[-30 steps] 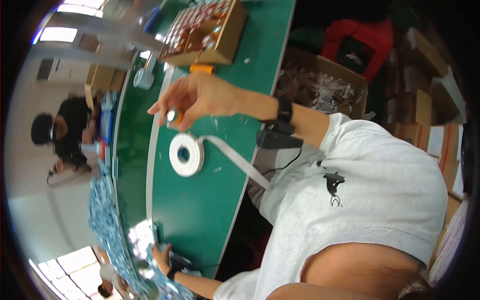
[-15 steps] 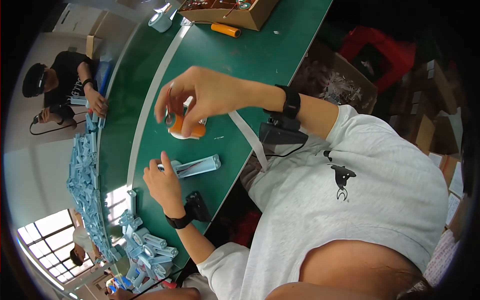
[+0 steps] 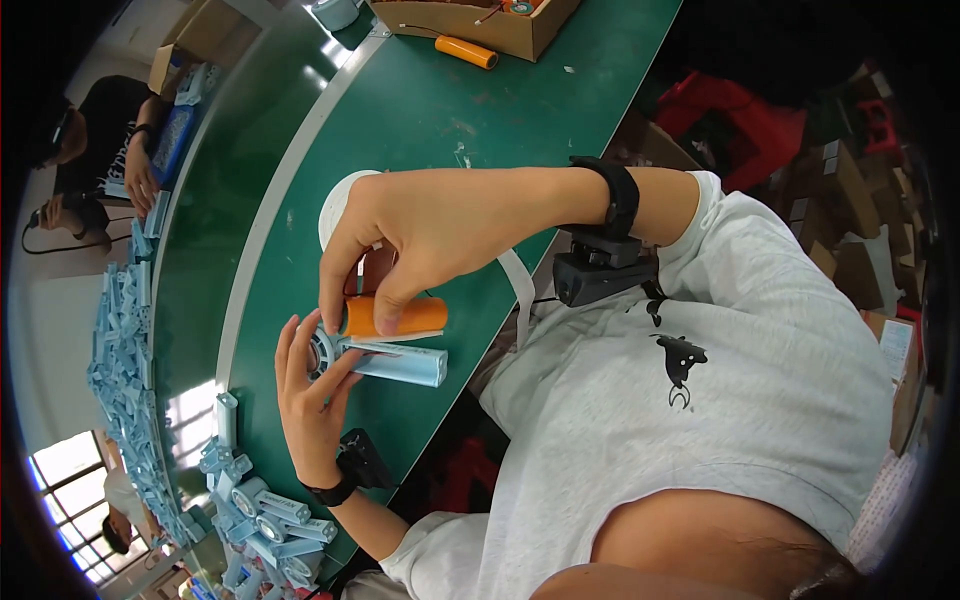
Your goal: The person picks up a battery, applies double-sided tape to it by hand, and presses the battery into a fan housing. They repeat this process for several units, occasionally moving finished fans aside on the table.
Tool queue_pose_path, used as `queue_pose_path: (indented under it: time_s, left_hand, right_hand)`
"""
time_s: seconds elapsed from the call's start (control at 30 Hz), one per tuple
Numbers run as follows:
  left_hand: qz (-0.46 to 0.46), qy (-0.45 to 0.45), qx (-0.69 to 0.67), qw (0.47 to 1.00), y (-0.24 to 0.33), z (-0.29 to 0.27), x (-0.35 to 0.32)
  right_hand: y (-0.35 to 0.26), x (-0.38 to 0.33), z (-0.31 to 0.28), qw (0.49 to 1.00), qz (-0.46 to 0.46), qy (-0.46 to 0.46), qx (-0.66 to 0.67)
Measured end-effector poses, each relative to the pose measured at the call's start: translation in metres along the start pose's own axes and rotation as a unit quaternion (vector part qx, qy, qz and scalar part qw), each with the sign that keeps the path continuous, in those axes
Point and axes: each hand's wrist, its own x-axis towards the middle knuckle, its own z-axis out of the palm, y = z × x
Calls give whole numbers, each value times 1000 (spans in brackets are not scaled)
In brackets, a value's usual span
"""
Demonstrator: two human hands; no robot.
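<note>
My right hand [image 3: 415,235] pinches an orange cylindrical battery [image 3: 415,316] between thumb and fingers. Thin wires show by the battery, and a whitish strip [image 3: 425,336] runs along its lower side. Just below it lies a light blue handheld fan casing [image 3: 412,366], its round grille end to the left and its long handle to the right. My left hand [image 3: 315,415] holds the casing near the grille, thumb across the start of the handle. The battery is right beside the handle; whether they touch I cannot tell. Fingers partly cover the grille.
A cardboard box [image 3: 515,35] with an orange battery [image 3: 466,52] beside it stands at the top. A white round object [image 3: 338,212] is partly behind my right hand. Blue casings [image 3: 275,515] pile up at lower left, with more [image 3: 125,370] along the far side, where a person [image 3: 110,140] works.
My right hand has brought the battery down beside the casing. My left hand has closed around the grille end, and the casing has turned slightly. The whole view has shifted a little.
</note>
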Motion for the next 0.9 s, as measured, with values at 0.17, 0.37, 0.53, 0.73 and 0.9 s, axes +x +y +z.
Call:
queue_pose_path:
  time_s: [0.17,0.37,0.53,0.73,0.9]
  left_hand:
    - [18,-17,82,996,16,12,15]
    - [-2,23,50,999,25,21,15]
    - [-20,52,0,998,26,28,16]
    - [-58,83,-50,994,30,32,22]
    - [-53,81,-50,994,28,36,25]
  right_hand:
    - [5,2,7,1000,13,-16,12]
    - [11,6,10,983,-134,0,-124]
    - [5,-9,16,998,-24,0,-63]
    - [27,-20,32,982,-44,-6,-182]
    - [23,-25,34,944,-32,-54,-325]
